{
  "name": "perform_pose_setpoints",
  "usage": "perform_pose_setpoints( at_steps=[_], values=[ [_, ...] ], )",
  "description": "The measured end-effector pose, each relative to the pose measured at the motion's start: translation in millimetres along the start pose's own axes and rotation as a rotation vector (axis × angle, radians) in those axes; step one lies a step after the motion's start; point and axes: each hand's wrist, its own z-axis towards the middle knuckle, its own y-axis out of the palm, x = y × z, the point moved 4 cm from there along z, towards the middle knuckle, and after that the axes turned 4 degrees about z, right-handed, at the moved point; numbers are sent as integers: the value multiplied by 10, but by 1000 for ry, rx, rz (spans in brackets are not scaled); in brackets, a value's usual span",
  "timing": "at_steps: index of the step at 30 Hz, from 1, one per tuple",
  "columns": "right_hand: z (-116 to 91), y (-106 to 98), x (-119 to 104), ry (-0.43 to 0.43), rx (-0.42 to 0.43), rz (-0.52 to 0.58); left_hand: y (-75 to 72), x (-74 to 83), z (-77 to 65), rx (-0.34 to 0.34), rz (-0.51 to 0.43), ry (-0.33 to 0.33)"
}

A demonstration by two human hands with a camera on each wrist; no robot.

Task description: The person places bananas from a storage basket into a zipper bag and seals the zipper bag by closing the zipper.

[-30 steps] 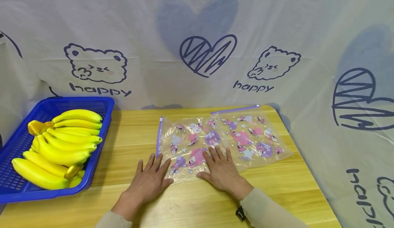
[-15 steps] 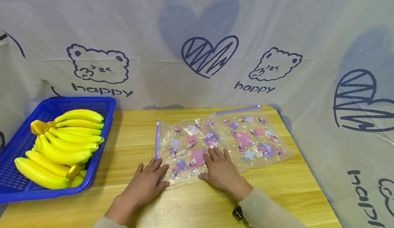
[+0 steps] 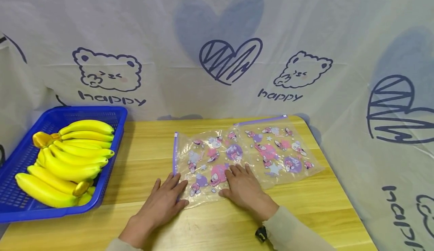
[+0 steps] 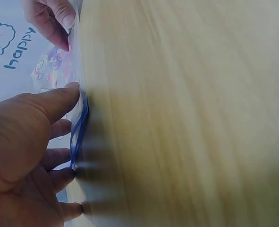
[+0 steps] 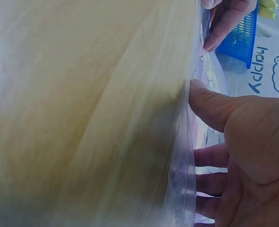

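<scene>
Two clear zip bags printed with pink and purple cartoon figures lie flat on the wooden table. The left bag (image 3: 203, 157) has its purple zipper along its left side; the right bag (image 3: 279, 151) has its zipper at the far edge, and the two overlap slightly in the middle. My left hand (image 3: 161, 204) rests palm down with spread fingers on the left bag's near left corner, fingertips at the lower end of the zipper. Lying over the same bag's near right part is my right hand (image 3: 247, 190), fingers extended. Both wrist views show fingertips touching down at the plastic.
On the left stands a blue plastic basket (image 3: 110, 160) holding bunches of yellow bananas (image 3: 74, 157). A white curtain (image 3: 190, 93) with bear and heart drawings hangs behind and to the right. The table (image 3: 210, 228) ends close to the right bag.
The left bag's zipper side has shifted slightly left and nearer to me, along with my left hand. My right hand has stayed nearly in place on the bag.
</scene>
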Motion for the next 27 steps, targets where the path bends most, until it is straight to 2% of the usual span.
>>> perform_pose_setpoints(
  at_steps=[8,13,19,27],
  values=[
    [12,-9,-35,6,49,-14,-21,-38,31,-4,-95,-24],
    [37,-34,-104,10,81,-24,-74,-87,47,47,-147,-55],
    [86,-69,-208,23,108,-5,-145,-132,54,115,-136,-80],
    [192,-81,-380,-8,143,18,-235,-201,47,177,-103,-118]
  ],
)
